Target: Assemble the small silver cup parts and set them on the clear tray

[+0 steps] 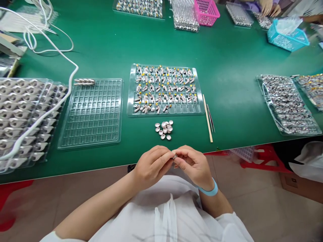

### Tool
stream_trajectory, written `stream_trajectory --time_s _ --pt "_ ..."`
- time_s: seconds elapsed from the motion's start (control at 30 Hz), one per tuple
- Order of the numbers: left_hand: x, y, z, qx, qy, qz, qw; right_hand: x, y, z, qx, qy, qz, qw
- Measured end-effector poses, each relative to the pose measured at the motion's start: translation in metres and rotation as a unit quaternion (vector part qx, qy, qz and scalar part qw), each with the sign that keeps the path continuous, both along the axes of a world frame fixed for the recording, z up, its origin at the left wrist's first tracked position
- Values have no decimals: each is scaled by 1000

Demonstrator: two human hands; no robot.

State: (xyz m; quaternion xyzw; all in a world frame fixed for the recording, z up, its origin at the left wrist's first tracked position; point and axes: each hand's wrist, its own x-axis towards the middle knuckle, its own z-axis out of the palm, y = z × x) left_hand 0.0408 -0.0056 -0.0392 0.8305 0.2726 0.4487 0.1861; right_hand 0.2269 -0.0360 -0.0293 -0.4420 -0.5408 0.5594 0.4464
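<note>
At the table's front edge, my left hand (153, 165) and my right hand (194, 164) meet with fingertips pinched. Between them is a small silvery-grey part (174, 156), mostly covered by the fingers, so its exact kind does not show. Just beyond lies a loose pile of small round silver caps (164, 129). Behind the pile, a clear plastic tray (186, 109) holds rows of small curved grey parts (158, 88) with yellow bits. To the right of that tray, a thin wooden stick (208, 118) lies beside metal tweezers (211, 118).
Left stands a clear tray (92, 117) with a few grey shells (84, 81) at its top corner. Trays of grey shells (19, 114) lie under a white cable (54, 107). Right is a tray of metal parts (290, 104). Pink (207, 13) and blue baskets (287, 37) stand near another person's hands (268, 7).
</note>
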Motion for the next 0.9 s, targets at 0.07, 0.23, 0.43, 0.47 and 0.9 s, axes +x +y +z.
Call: stream_trajectory --time_s 0.07,0.23,0.43,0.47,0.9 --pt "-1 0 0 2 -1 -1 1000 1 2 0 1 -4 14 1000" --pt "0 0 -2 -2 -2 3 1000 3 4 -1 41 -52 28 997" --pt "2 -5 -2 -27 -2 23 999 0 -1 -1 92 -108 -19 990" --pt "2 -6 -2 -33 2 29 999 0 -1 -1 97 -110 -27 989" --pt "4 -1 1 -77 -40 5 996 -5 -2 -4 179 -187 -73 963"
